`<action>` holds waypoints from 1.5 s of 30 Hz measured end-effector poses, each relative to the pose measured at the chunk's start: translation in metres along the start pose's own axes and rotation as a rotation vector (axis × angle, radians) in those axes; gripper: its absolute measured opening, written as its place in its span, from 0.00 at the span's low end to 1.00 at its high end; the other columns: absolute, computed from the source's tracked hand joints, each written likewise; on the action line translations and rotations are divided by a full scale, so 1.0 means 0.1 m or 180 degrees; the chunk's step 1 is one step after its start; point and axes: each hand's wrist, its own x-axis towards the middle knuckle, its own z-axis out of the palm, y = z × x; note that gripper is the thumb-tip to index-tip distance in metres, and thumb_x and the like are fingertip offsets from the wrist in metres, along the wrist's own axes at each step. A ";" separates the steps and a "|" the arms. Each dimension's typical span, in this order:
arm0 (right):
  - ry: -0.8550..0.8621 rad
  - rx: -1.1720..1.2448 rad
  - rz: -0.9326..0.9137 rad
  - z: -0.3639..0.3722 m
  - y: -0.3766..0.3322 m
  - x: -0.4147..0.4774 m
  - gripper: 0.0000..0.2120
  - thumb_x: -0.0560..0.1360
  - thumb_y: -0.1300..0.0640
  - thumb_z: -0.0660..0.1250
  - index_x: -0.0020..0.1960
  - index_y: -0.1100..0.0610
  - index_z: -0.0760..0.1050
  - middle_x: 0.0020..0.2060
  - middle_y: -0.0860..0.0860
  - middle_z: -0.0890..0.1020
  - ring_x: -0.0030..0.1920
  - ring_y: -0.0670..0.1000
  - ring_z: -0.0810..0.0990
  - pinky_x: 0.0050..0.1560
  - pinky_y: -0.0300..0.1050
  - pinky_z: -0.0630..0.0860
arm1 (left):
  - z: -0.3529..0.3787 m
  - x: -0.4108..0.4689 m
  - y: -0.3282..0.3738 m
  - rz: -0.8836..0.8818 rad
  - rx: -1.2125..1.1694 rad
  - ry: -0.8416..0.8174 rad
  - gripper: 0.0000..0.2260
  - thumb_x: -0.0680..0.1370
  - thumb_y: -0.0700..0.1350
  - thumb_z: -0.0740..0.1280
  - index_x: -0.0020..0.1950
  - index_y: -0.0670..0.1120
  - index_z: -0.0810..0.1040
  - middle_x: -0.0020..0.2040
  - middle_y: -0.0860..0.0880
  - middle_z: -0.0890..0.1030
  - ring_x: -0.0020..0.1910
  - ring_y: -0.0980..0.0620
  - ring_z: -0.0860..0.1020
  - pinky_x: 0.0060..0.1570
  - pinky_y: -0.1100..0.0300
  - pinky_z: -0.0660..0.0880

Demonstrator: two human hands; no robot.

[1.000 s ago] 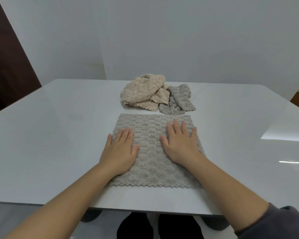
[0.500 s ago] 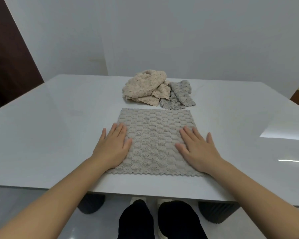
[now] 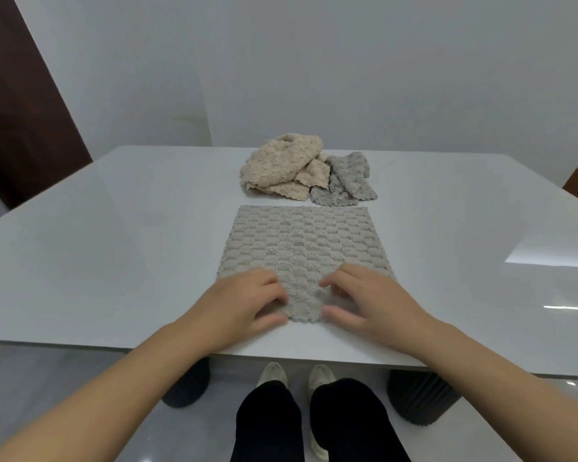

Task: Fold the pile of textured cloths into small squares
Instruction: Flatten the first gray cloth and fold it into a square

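We see the left hand (image 3: 244, 305) close to the near edge of the table (image 3: 114, 248). Its fingers are curled down onto the flat grey cloth (image 3: 301, 248) and its thumb is at the near hem, pinching it. The hand covers the cloth's near left corner. The cloth lies spread square in the middle of the table, and its near hem is blurred between the two hands. Beyond its far hem, toward the far edge, a beige cloth (image 3: 282, 171) is heaped, its folds hiding its own shape. A crumpled grey cloth (image 3: 346, 181) touches it on the right and is partly tucked under it. The right hand (image 3: 371, 301) mirrors the left, fingers curled and thumb low at the hem, gripping it and hiding the near right corner. Blur hides how much fabric it holds.
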 end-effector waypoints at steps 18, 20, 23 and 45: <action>0.0261 0.1441 0.1392 -0.27 0.53 0.01 0.09 0.73 0.60 0.70 0.40 0.46 0.79 0.33 0.44 0.80 0.33 0.42 0.73 0.39 0.39 0.69 | -0.19 -0.16 -0.43 -0.2196 -0.1544 0.0622 0.03 0.74 0.44 0.71 0.40 0.50 0.81 0.35 0.55 0.82 0.38 0.57 0.79 0.38 0.65 0.71; 0.0236 0.1687 0.1554 -0.31 0.65 0.07 0.07 0.73 0.60 0.71 0.40 0.49 0.81 0.31 0.47 0.78 0.33 0.46 0.72 0.39 0.42 0.68 | -0.20 -0.10 -0.51 -0.2309 -0.1868 0.0721 0.03 0.75 0.43 0.71 0.41 0.49 0.81 0.37 0.52 0.84 0.40 0.51 0.81 0.42 0.59 0.73; 0.0317 0.2131 0.1671 -0.34 0.76 0.17 0.02 0.73 0.60 0.73 0.42 0.54 0.82 0.34 0.49 0.80 0.36 0.46 0.75 0.41 0.41 0.71 | -0.16 0.02 -0.63 -0.2375 -0.2029 0.0881 0.04 0.75 0.43 0.72 0.40 0.48 0.81 0.38 0.48 0.84 0.40 0.50 0.80 0.45 0.56 0.74; 0.0577 0.0593 0.2078 0.06 1.48 1.32 0.03 0.76 0.55 0.67 0.49 0.51 0.75 0.42 0.45 0.77 0.48 0.51 0.76 0.42 0.44 0.68 | 0.22 1.29 -1.44 -0.2548 -0.0278 0.0810 0.09 0.76 0.47 0.66 0.39 0.44 0.74 0.36 0.49 0.77 0.38 0.48 0.76 0.35 0.54 0.69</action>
